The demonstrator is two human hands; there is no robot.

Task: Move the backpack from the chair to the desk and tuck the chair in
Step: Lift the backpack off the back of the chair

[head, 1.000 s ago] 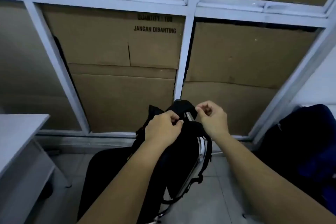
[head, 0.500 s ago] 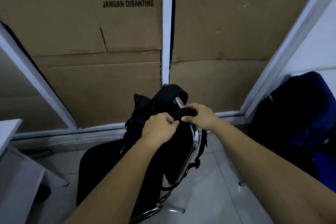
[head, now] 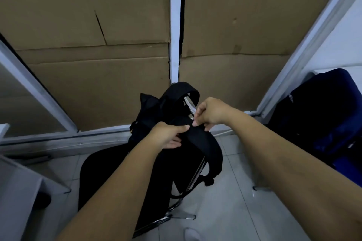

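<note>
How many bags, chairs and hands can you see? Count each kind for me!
Bags: 2, the black backpack and a dark blue bag
Chairs: 1, the chair under the backpack
Hands: 2, the left hand and right hand, both gripping the backpack's strap
Total: 5

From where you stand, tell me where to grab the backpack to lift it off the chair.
Grip the backpack by its shoulder strap, from above. The strap arches over the top and hangs down the chair's right side, so pulling upward should free it. Both the left hand and right hand already pinch the strap near its top.
</note>
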